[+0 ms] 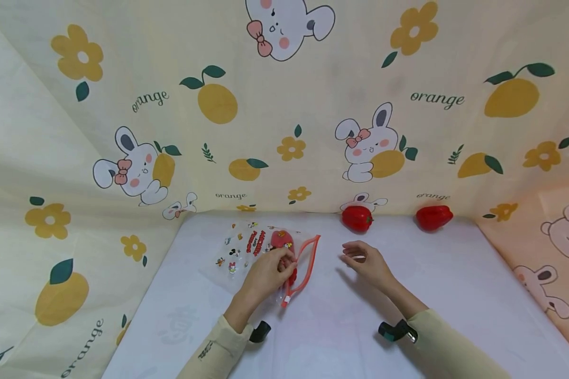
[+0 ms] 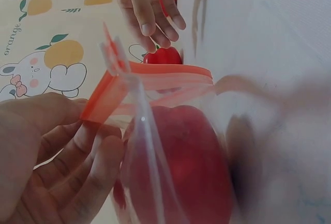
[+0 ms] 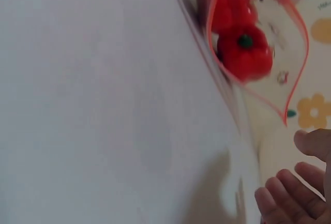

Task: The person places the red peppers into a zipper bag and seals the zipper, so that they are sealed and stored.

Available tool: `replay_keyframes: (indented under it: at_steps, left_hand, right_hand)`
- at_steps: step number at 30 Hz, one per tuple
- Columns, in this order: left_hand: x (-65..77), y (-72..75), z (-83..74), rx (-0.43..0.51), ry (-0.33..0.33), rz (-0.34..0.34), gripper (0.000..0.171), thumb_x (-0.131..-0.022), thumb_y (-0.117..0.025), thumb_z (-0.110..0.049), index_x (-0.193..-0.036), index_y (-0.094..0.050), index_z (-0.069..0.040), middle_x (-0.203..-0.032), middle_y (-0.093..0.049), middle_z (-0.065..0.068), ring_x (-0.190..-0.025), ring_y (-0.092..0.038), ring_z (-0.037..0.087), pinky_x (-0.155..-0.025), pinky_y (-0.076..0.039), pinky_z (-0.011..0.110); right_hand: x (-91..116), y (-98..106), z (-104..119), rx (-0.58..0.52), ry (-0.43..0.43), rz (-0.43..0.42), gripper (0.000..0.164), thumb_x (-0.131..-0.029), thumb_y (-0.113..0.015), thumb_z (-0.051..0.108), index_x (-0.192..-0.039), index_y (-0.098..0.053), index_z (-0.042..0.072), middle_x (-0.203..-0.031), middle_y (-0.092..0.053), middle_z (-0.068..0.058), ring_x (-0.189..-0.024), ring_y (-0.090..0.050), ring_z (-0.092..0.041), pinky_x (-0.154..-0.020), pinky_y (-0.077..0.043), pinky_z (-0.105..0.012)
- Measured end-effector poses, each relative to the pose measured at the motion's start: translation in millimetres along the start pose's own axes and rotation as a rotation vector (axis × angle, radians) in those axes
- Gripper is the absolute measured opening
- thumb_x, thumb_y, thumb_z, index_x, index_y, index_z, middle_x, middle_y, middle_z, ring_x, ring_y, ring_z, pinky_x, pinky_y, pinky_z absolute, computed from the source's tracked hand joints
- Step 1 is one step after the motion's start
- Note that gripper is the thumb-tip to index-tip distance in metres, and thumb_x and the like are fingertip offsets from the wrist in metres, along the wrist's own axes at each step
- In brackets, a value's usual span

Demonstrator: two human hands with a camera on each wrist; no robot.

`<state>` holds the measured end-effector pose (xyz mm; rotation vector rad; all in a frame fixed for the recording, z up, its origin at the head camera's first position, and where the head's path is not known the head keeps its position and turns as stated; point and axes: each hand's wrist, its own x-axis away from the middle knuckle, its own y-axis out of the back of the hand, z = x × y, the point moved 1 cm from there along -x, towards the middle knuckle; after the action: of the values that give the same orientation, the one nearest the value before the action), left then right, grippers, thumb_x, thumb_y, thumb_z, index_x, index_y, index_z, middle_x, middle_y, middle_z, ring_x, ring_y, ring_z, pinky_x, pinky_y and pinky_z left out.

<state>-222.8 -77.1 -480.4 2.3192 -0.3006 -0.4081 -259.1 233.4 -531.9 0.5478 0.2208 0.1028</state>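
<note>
A clear zip bag [image 1: 234, 268] with cartoon prints and an orange-red zip edge lies on the table, its mouth gaping toward the right. My left hand [image 1: 265, 272] pinches the upper side of that mouth between thumb and fingers, as the left wrist view shows. Inside the bag are red bell peppers; two show through the mouth in the right wrist view, a nearer pepper [image 3: 253, 61] with a green stem and another pepper [image 3: 234, 8] behind it. My right hand [image 1: 371, 267] hovers right of the bag, fingers loosely bent, holding nothing and touching neither bag nor pepper.
Two more red bell peppers stand near the table's back edge: one pepper [image 1: 357, 218] beyond my right hand, another pepper [image 1: 434, 217] farther right. A printed cloth [image 1: 261, 142] hangs behind and on both sides of the white table [image 1: 408, 252].
</note>
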Motion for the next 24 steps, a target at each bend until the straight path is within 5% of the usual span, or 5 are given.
replay_keyframes:
  at_steps: [8, 17, 24]
  left_hand:
    - [0.4, 1.1, -0.6, -0.013, 0.010, 0.005, 0.012, -0.100, -0.079, -0.020, -0.108, -0.072, -0.016, -0.088, -0.065, -0.010, -0.077, -0.058, 0.007, -0.068, -0.052, 0.022]
    - [0.6, 1.0, -1.8, 0.003, 0.032, 0.006, 0.012, -0.099, -0.079, -0.019, -0.109, -0.073, -0.017, -0.088, -0.065, -0.011, -0.078, -0.060, 0.009, -0.069, -0.053, 0.023]
    - [1.3, 1.4, -1.1, 0.001, 0.046, 0.009, 0.012, -0.099, -0.079, -0.020, -0.109, -0.072, -0.018, -0.088, -0.064, -0.011, -0.079, -0.060, 0.009, -0.069, -0.053, 0.023]
  right_hand:
    - [-15, 14, -17, 0.021, 0.000, -0.116, 0.047, -0.098, -0.080, 0.011, -0.137, -0.060, -0.006, -0.126, -0.069, -0.028, -0.114, -0.068, -0.039, -0.091, -0.056, -0.019]
    - [-35, 34, -28, 0.060, -0.036, -0.226, 0.052, -0.100, -0.077, 0.017, -0.142, -0.056, -0.005, -0.141, -0.059, -0.025, -0.131, -0.058, -0.045, -0.106, -0.053, -0.055]
    - [-49, 46, -31, 0.085, -0.022, -0.275, 0.061, -0.101, -0.077, 0.018, -0.149, -0.050, -0.007, -0.149, -0.051, -0.029, -0.137, -0.046, -0.049, -0.108, -0.047, -0.064]
